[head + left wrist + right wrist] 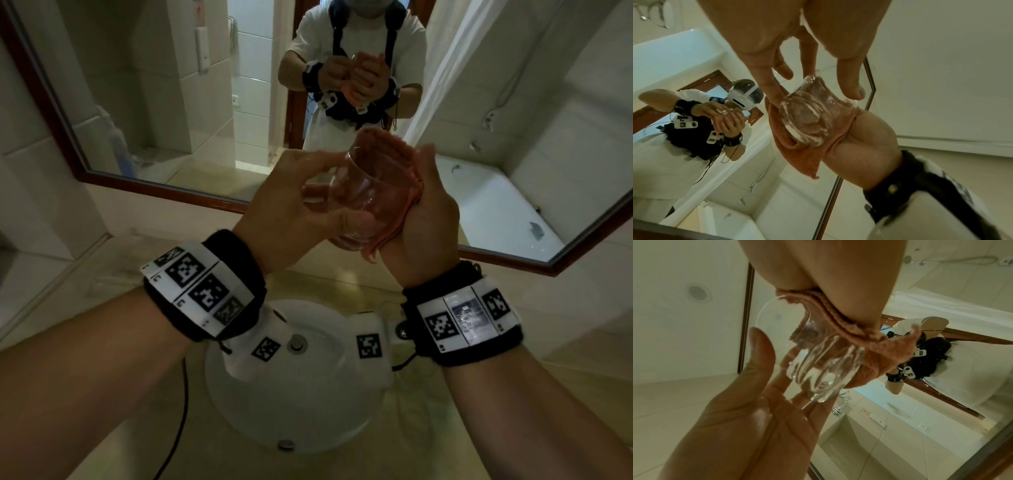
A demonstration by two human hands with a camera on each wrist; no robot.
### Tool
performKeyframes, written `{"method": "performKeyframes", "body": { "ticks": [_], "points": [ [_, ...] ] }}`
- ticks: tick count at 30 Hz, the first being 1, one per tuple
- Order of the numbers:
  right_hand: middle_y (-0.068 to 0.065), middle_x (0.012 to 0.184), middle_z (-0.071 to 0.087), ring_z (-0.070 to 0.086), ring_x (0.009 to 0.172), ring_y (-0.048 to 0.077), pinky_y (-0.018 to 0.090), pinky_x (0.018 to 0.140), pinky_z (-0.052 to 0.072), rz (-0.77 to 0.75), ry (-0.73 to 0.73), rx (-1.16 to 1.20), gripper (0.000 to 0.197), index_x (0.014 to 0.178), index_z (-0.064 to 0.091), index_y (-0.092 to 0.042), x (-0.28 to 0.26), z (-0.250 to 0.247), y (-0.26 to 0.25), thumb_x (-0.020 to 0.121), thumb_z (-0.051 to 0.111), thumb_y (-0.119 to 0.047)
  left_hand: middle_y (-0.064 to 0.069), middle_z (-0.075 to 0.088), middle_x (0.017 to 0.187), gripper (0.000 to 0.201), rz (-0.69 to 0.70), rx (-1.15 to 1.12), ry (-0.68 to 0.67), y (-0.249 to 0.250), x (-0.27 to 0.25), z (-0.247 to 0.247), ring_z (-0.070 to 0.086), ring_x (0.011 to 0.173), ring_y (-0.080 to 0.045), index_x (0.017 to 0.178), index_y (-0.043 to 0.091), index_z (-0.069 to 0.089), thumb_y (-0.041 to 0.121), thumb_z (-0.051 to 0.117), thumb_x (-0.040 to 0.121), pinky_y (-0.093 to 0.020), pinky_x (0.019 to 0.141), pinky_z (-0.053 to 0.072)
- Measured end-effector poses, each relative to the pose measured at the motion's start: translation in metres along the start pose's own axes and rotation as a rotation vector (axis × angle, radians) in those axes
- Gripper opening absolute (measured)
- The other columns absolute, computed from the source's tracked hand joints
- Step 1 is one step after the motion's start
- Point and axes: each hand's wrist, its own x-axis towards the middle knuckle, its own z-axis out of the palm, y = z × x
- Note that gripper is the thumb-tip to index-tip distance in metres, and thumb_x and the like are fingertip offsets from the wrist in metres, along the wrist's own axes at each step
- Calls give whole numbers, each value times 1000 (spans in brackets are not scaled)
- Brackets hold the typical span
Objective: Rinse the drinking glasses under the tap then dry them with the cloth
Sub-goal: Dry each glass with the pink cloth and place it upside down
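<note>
A clear drinking glass (363, 195) (807, 116) (818, 363) is held tilted above the basin, with streaks of water on its base. My left hand (329, 209) (813, 91) (777, 369) grips it from the left, thumb and fingers curled round its wall. An orange-pink cloth (387, 150) (805, 155) (869, 363) wraps the glass's right side, and a fold reaches over the rim into the glass. My right hand (421, 192) (869, 133) (838, 280) cups the cloth against the glass. Its fingertips are hidden behind the cloth.
Directly below my wrists lies a white round basin (308, 411) with a metal drain plug (296, 342), set in a beige counter (102, 377). A wood-framed mirror (171, 120) stands close behind the hands. A black cable (181, 411) hangs by my left forearm.
</note>
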Motion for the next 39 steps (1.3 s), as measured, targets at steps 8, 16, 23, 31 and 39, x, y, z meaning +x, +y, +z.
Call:
{"method": "performKeyframes", "body": {
  "ticks": [8, 16, 23, 31, 39],
  "points": [
    [11, 105, 75, 72, 101, 31, 50, 89, 57, -124, 112, -150, 55, 133, 55, -3, -2, -1, 3, 108, 27, -42, 5, 67, 121, 59, 16, 127, 97, -3, 0, 5, 64, 113, -6, 135, 22, 56, 34, 78, 82, -37, 97, 56],
    [7, 106, 72, 70, 97, 26, 45, 85, 59, -152, 62, -213, 47, 137, 48, -7, -6, 7, 7, 106, 31, -37, 9, 63, 123, 88, 20, 188, 138, -3, 5, 9, 64, 109, -6, 132, 23, 53, 53, 89, 58, -32, 89, 59],
    [20, 119, 66, 63, 114, 40, 63, 104, 45, -71, 7, -65, 64, 142, 46, 2, 1, -1, -2, 105, 27, -46, 0, 68, 117, 67, -24, 42, 9, 1, 8, 3, 70, 103, -18, 120, 20, 63, 40, 90, 62, -40, 86, 60],
    [28, 126, 62, 61, 119, 45, 67, 105, 43, -76, 27, -79, 70, 141, 47, 1, 5, 0, -2, 98, 40, -53, -7, 71, 118, 65, -57, -136, 2, 3, 10, 1, 71, 106, -16, 126, 10, 52, 26, 83, 71, -43, 88, 60],
    [11, 111, 67, 72, 94, 22, 38, 80, 59, -184, 44, -163, 49, 144, 41, -3, 0, 9, 3, 109, 25, -33, 3, 48, 128, 89, 49, 188, 112, 1, 14, 12, 58, 109, -4, 130, 25, 48, 62, 81, 56, -27, 88, 57]
  ]
}}
